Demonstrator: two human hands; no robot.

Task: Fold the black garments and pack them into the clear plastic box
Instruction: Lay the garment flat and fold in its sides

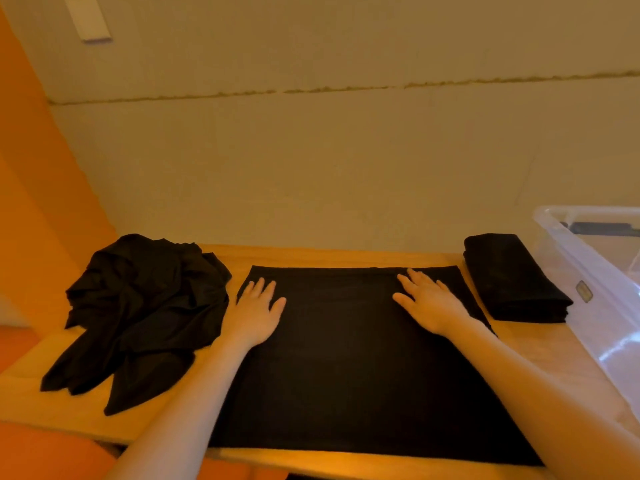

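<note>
Cloth first: the spread black garment (346,348) lies flat on the middle of the wooden table (519,344), between the crumpled black pile (138,306) on your left and the folded black stack (512,278) that sits just beside the clear plastic box (595,292) on your right, so you look to be smoothing it midway through a fold. Your left hand (258,306) and right hand (429,299) both rest palm-down on its far part, fingers straight and spread, gripping nothing. Next you will likely need to pinch an edge and fold it over evenly.
</note>
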